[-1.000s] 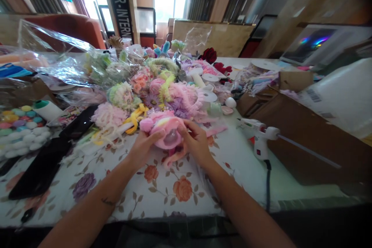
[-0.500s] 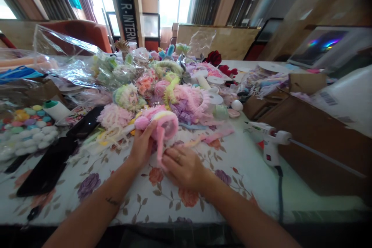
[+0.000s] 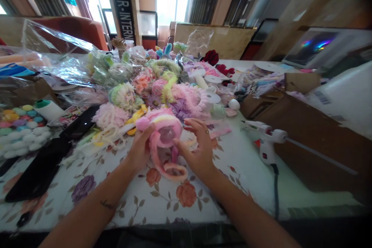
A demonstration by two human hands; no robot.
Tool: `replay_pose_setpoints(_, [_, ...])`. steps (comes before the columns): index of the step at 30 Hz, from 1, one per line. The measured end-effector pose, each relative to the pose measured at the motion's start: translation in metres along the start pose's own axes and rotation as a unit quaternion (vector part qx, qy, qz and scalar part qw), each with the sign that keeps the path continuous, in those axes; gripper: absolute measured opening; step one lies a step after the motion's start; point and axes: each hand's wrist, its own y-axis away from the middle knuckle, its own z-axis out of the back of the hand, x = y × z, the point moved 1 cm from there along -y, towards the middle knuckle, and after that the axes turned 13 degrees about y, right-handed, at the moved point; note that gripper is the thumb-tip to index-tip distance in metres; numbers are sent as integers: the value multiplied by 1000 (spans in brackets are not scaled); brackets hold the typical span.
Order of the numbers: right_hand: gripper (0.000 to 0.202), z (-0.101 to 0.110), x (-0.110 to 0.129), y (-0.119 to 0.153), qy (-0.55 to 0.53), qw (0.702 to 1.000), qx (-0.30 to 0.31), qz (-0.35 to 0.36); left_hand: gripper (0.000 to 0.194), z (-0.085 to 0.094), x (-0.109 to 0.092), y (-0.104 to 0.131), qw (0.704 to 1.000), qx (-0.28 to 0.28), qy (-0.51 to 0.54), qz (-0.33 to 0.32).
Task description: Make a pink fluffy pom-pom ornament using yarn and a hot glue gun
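My left hand (image 3: 139,149) is closed around the left side of a fuzzy pink ring-shaped piece (image 3: 154,124) with a pale yellow band and a clear round dome in its middle. From its lower left hangs a fuzzy pink strip (image 3: 155,159), whose peach end curls in a loop above the flowered cloth. My right hand (image 3: 200,147) is at the piece's right edge, fingers spread and thumb near the dome; whether the thumb touches is unclear. Behind lies a heap of pastel plush trims and yarn balls (image 3: 124,95).
On the right, a white glue gun (image 3: 266,139) with a long glue stick lies before a brown cardboard box (image 3: 314,143). Black phones (image 3: 37,170) and bagged pom-poms (image 3: 26,131) lie on the left. Clear plastic wrap (image 3: 66,58) covers the back left.
My right hand has let go of the hanging strip and risen to the right side of the ring, its fingers opening. The strip now curls loosely below. The view has shifted slightly.
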Motion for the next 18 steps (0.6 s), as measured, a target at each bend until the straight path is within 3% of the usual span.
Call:
replay_pose_setpoints(2, [61,-7,-4,2,-7,998,62,-14,44,0,0,2,1000,13,-8,8])
replay_pose_setpoints(5, [64,-13,-7,5,-20,993,113,-7,57,-3,0,3,1000,20,-21,10])
replay_pose_setpoints(11, [65,-14,-10,9,-36,993,112,-16,71,-7,-4,4,998,19,-57,30])
replay_pose_setpoints(18, [59,-10,-12,4,-76,987,134,-50,69,-2,-10,4,990,80,-81,83])
